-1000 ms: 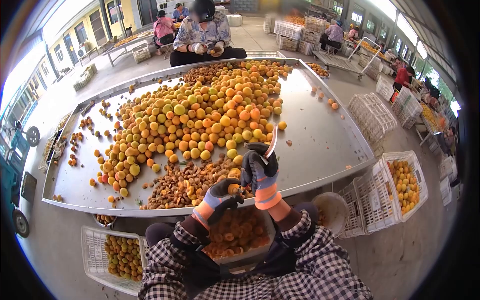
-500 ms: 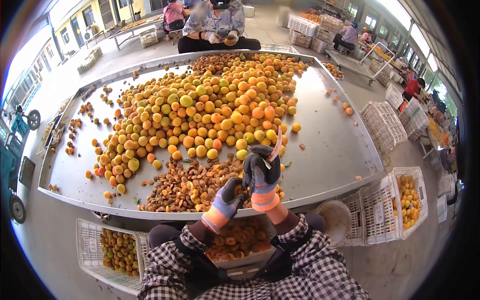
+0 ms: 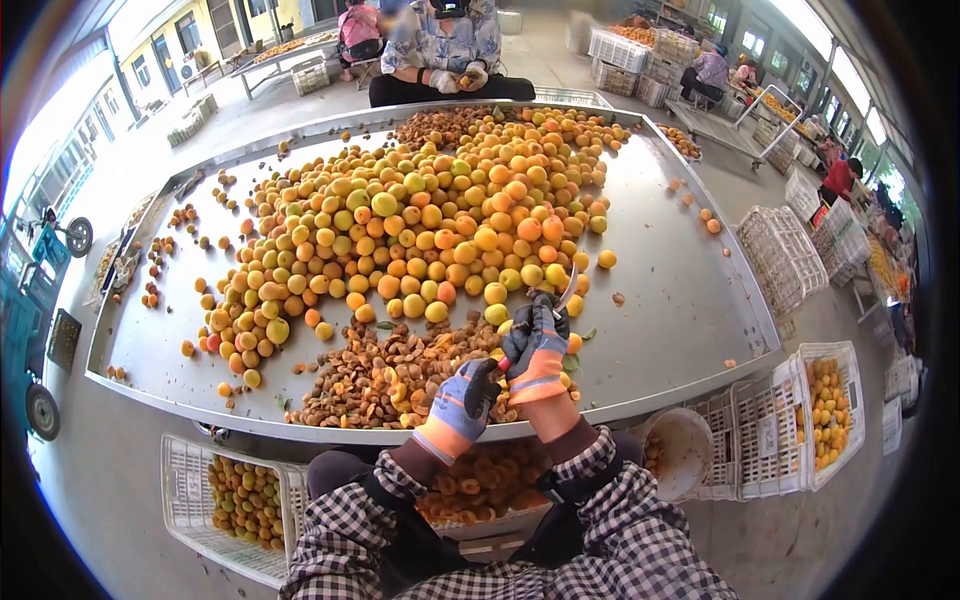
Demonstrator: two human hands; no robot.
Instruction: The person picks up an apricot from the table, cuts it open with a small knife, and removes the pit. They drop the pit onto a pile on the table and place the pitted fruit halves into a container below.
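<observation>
My right hand (image 3: 538,352), in a grey and orange glove with dark fingers, is closed round a knife (image 3: 569,288) whose curved blade points up. Just left of it, my left hand (image 3: 462,402) has its fingers curled in a matching glove. A small reddish bit shows between the two hands, but the fingers hide what the left one holds. Both hands are above the near edge of a metal table (image 3: 680,330). Brown apricot pits (image 3: 370,380) lie heaped beside my left hand, and a large pile of apricots (image 3: 400,230) spreads beyond.
Below my hands a container of apricot halves (image 3: 485,480) sits between my knees. Crates of apricots stand at left (image 3: 180,490) and right (image 3: 770,435), with a bucket (image 3: 690,455) near my right knee. Across the table sits a person (image 3: 445,50) in gloves.
My right hand has lowered slightly, and the knife blade now tilts further right. My left hand stays close beside it. The whole view has shifted a little.
</observation>
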